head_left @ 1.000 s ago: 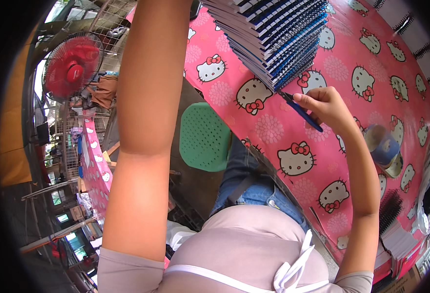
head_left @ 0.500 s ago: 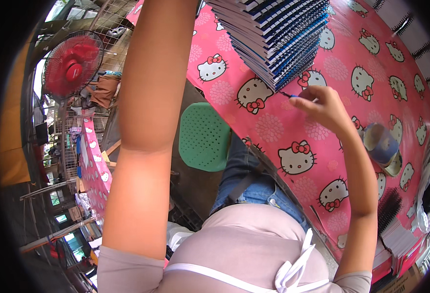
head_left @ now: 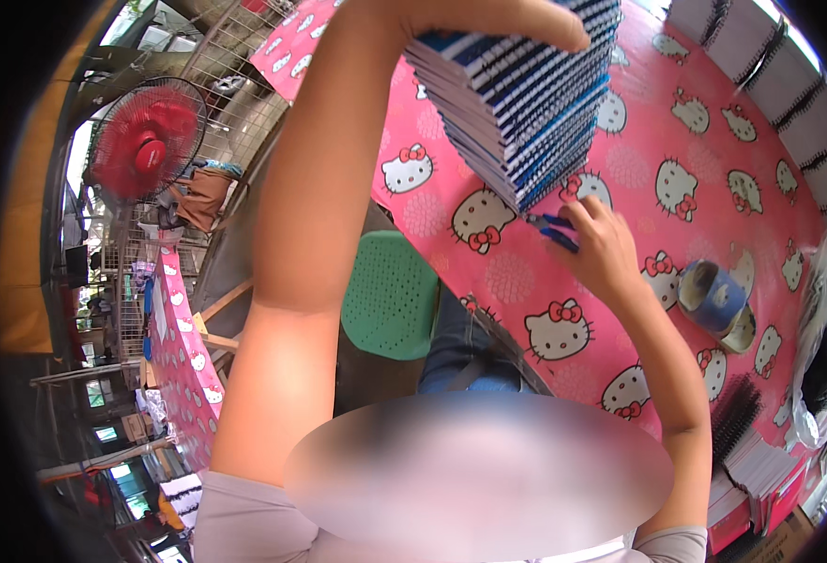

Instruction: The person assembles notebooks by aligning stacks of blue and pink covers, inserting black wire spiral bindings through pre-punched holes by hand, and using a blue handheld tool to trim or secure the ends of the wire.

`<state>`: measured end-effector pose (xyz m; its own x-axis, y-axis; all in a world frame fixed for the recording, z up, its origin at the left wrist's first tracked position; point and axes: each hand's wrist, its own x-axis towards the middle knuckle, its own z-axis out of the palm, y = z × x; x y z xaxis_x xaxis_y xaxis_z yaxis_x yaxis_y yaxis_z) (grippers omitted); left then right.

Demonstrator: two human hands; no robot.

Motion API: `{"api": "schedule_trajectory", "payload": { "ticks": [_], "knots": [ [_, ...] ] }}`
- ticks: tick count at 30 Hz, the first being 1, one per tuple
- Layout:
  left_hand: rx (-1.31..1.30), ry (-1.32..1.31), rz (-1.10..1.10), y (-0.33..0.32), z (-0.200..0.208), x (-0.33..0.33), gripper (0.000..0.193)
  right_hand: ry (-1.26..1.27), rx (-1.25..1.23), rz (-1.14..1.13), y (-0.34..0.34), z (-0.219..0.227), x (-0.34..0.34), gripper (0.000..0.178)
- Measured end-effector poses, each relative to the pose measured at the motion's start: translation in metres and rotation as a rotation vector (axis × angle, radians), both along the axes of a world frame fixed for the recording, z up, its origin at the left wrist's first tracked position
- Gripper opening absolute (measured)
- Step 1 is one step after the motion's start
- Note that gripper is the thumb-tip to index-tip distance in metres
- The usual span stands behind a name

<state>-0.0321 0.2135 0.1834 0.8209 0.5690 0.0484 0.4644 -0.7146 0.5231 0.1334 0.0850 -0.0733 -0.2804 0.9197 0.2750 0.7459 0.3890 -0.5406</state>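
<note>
A tall stack of spiral notebooks [head_left: 535,117] with blue covers and coil bindings stands on the pink patterned tablecloth. My left hand [head_left: 488,17] lies over the top of the stack, one digit stretched across the bindings and curled onto them; the upper frame edge cuts off its other fingers. Blue-handled pliers [head_left: 556,232] are in my right hand [head_left: 606,246], its fingers closed round the handles. The jaws are at the lowest corner of the stack, beside the coil ends; whether they grip a wire is too small to tell.
A blue cup-like container [head_left: 713,293] lies tipped on the right of the table. Past it are a clear plastic bag [head_left: 821,375] of black coils and more bound notebooks [head_left: 812,113] along the edge. A green stool [head_left: 390,296] and a red fan [head_left: 151,141] stand left.
My left hand has come into view over the stack's top. The right hand and pliers have shifted slightly lower, and the blue handles now show more fully. The whole view has shifted a little.
</note>
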Motion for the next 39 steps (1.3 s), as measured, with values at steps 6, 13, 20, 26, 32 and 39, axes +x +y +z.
{"api": "schedule_trajectory", "payload": {
  "ticks": [6, 13, 20, 26, 32, 39],
  "knots": [
    [0.218, 0.006, -0.037, 0.005, -0.011, 0.003, 0.078, 0.417, -1.175, -0.14, 0.03, 0.038, 0.007, 0.034],
    [0.344, -0.04, -0.149, 0.001, -0.01, -0.001, 0.078, -0.086, 0.034, 0.015, -0.005, 0.007, 0.013, 0.042],
    [0.355, -0.009, -0.142, 0.014, -0.01, 0.005, 0.076, -0.1, 0.109, 0.032, 0.0, -0.016, 0.007, 0.04],
    [0.394, -0.03, -0.181, 0.009, -0.012, 0.002, 0.073, 0.103, -0.529, -0.028, 0.021, 0.023, 0.009, 0.035],
    [0.466, 0.031, -0.187, 0.005, -0.007, 0.007, 0.074, 0.015, -0.601, -0.073, 0.018, 0.022, 0.007, 0.039],
    [0.417, -0.143, -0.119, 0.027, -0.035, 0.002, 0.068, -0.211, 0.224, -0.014, -0.004, -0.01, 0.005, 0.043]
  ]
}}
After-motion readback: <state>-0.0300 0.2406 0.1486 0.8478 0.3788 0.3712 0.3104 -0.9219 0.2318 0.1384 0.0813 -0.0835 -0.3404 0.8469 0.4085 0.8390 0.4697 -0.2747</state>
